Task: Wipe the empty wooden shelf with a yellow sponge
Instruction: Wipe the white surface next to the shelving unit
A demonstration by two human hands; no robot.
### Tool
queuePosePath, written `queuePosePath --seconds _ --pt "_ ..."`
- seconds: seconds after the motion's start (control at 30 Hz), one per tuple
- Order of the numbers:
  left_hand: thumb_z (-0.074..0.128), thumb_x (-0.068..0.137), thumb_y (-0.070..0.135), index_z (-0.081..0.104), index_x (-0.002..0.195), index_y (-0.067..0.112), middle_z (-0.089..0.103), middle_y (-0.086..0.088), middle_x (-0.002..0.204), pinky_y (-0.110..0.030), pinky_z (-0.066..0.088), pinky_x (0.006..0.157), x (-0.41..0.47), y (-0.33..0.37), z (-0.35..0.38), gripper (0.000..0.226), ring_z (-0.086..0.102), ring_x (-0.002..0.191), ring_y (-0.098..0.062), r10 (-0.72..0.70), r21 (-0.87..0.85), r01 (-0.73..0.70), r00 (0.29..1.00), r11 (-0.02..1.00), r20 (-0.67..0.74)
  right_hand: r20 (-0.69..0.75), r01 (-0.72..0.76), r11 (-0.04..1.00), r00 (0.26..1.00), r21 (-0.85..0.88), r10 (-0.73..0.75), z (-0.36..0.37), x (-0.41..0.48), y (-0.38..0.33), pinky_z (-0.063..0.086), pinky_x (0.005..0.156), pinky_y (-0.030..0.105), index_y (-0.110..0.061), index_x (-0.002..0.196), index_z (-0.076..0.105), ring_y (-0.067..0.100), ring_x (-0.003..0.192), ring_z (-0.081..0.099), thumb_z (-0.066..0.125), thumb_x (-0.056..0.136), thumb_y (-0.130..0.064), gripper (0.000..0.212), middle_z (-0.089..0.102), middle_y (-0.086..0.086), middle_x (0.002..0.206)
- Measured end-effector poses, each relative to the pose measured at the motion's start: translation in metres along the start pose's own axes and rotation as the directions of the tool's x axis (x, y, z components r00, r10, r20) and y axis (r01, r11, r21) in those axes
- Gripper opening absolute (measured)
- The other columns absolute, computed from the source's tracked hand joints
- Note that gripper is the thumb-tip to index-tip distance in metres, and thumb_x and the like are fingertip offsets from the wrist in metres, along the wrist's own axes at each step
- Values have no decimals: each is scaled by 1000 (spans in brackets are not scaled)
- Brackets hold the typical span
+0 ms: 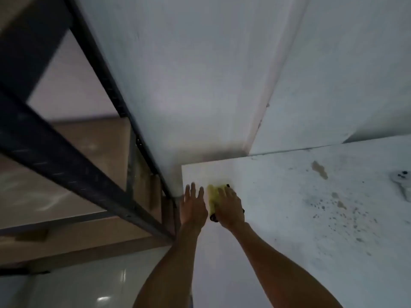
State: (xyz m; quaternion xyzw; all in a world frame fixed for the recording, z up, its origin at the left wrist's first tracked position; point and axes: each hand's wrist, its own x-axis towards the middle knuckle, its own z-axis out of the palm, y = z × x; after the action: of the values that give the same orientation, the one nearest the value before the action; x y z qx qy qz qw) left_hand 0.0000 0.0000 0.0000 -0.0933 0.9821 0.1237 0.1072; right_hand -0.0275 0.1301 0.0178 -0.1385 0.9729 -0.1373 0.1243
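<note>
A yellow sponge (pixel 212 196) with dark edges lies on a white, stained flat surface (pixel 289 196) near its far left corner. My right hand (pixel 229 205) covers the sponge and holds it down against that surface; the thumb is hidden. Just to the left of the sponge, my left hand (pixel 193 205) lies with its fingers straight, at the surface's left edge. The wooden shelf boards (pixel 93 138) sit in a dark metal rack (pixel 66 165) to the left of both hands. The view is blurred.
A pale wall (pixel 189 85) rises behind the hands and meets a second wall (pixel 344 74) at a corner. Dark specks and brown stains (pixel 333 210) mark the white surface to the right. Glossy floor tiles (pixel 89 292) show at the lower left.
</note>
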Motion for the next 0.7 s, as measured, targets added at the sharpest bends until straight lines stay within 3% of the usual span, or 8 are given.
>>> queuePosePath --seconds 0.1,0.17,0.27,0.33,0.5,0.63,0.7 --pt "37 104 11 7 162 26 -9 -7 169 -41 18 123 19 -7 29 67 -11 155 -28 -64 21 64 997 998 39 19 -24 996 1000 80 22 25 20 10 43 106 44 -10 136 38 34 134 39 53 91 -27 50 46 14 137" --pt "43 104 20 1 162 24 -14 -11 167 -44 14 124 29 -11 45 72 -14 154 -31 -52 63 49 998 997 41 52 -75 987 996 141 69 37 28 13 39 109 48 -10 134 38 37 141 30 40 98 -34 44 41 17 144" --pt "45 104 41 -3 161 20 -14 -17 166 -49 9 126 38 -15 66 78 -11 154 -34 -9 76 7 999 997 31 73 -39 987 997 155 28 52 35 17 28 117 50 -5 148 22 38 148 10 54 92 -41 74 19 22 157" --pt "49 101 44 -3 161 19 -12 -18 166 -51 7 125 41 -15 77 83 -9 154 -35 -20 55 20 1000 998 -6 78 -22 983 997 182 8 53 37 17 18 121 48 -7 153 12 38 149 2 60 88 -41 87 8 23 160" --pt "57 96 39 -8 161 21 -16 -15 167 -50 3 125 40 -15 90 94 -16 154 -32 -46 59 49 997 997 -60 14 -5 977 1000 215 2 60 42 21 23 118 52 -13 151 23 34 150 -1 37 99 -31 57 10 17 161" --pt "50 99 40 -5 161 22 -14 -14 167 -51 6 126 39 -16 89 85 -15 154 -30 -43 23 46 995 999 -88 -10 -1 978 1000 210 3 65 40 20 19 121 47 -13 153 15 30 150 -2 13 94 -51 71 7 14 162" --pt "38 101 44 -2 162 22 -13 -14 168 -51 6 125 39 -16 90 76 -15 154 -30 -33 11 35 995 999 -96 -16 20 980 1000 200 -17 63 39 20 16 122 46 -15 154 8 31 150 -2 13 92 -57 75 4 15 162"
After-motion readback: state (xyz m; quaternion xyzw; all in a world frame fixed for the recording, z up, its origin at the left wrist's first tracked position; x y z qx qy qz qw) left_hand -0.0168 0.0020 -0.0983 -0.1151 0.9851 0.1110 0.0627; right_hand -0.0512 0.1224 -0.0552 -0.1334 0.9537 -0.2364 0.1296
